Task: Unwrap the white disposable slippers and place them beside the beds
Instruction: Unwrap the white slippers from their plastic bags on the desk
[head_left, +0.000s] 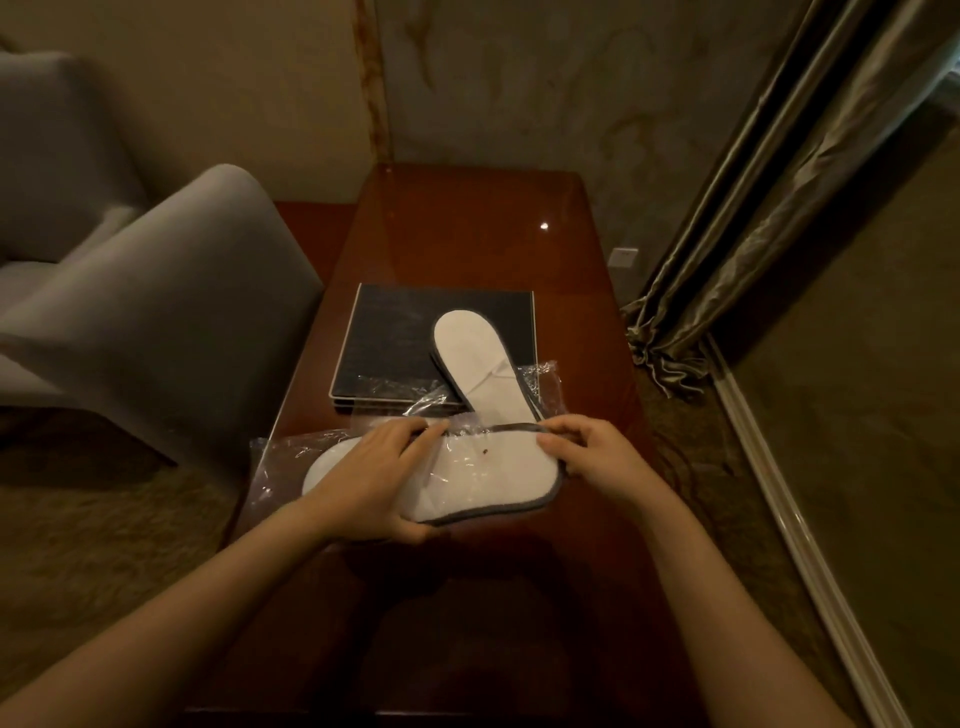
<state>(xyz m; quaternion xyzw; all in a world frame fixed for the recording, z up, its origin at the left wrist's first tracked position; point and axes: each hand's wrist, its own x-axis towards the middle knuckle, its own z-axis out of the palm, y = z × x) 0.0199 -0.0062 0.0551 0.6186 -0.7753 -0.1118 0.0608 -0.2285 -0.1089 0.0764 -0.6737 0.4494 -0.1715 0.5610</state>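
Observation:
A white slipper pair with grey trim (498, 473) lies crosswise on the wooden table (467, 234), partly inside a clear plastic wrapper (280, 457). My left hand (374, 478) grips the slipper and the wrapper around its middle. My right hand (592, 452) pinches the slipper's toe end at the right. Behind them a second white slipper pair (478, 364) rests on its own opened wrapper (543, 384), heel pointing away, leaning over a dark tray.
A dark square tray (395, 338) sits mid-table. A grey armchair (156, 322) stands close on the left. Heavy curtains (753, 234) hang at the right, with a glass panel and pale frame (810, 545) beside them. Carpet surrounds the table.

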